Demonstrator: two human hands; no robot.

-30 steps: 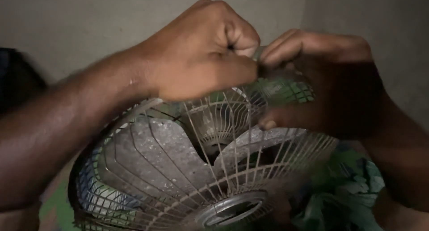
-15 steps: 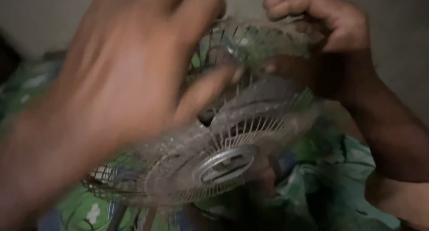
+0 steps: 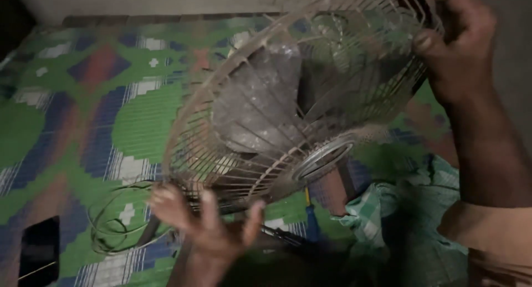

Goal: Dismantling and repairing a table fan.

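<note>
Wire fan guard [image 3: 260, 126] hides blades; right hand [image 3: 460, 48] cropped.

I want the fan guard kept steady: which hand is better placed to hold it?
Probably the right hand: it grips the fan guard's upper rim. The left hand is open under the lower rim.
</note>
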